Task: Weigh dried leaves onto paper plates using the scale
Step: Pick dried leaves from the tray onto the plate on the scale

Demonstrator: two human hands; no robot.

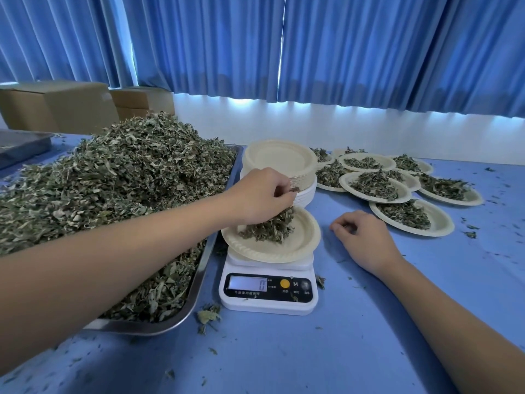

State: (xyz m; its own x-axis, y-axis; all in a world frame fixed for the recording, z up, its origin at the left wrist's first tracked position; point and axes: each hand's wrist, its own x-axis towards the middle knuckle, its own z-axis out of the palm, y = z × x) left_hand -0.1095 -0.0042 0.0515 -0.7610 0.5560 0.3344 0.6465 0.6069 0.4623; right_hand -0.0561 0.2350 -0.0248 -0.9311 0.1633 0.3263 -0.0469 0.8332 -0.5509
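Directly above the plate on the scale, left hand pinches a leaf clump; right hand (loosely curled, empty) rests beside it.

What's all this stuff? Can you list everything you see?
scale: one, white, front centre, display shows 0
scale plate: one, cream, on the scale
metal tray: one, silver, left of the scale
leaf pile: one, grey-green, heaped in the metal tray
empty plates: one stack, cream, behind the scale
filled plates: at least seven, cream with leaves, back right
cardboard boxes: at least two, brown, back left
curtains: blue, along the back
table: one, blue, scattered leaf bits
left hand: grips a handful of leaves over the scale plate
right hand: rests on the table right of the scale, fingers loosely curled, holding nothing
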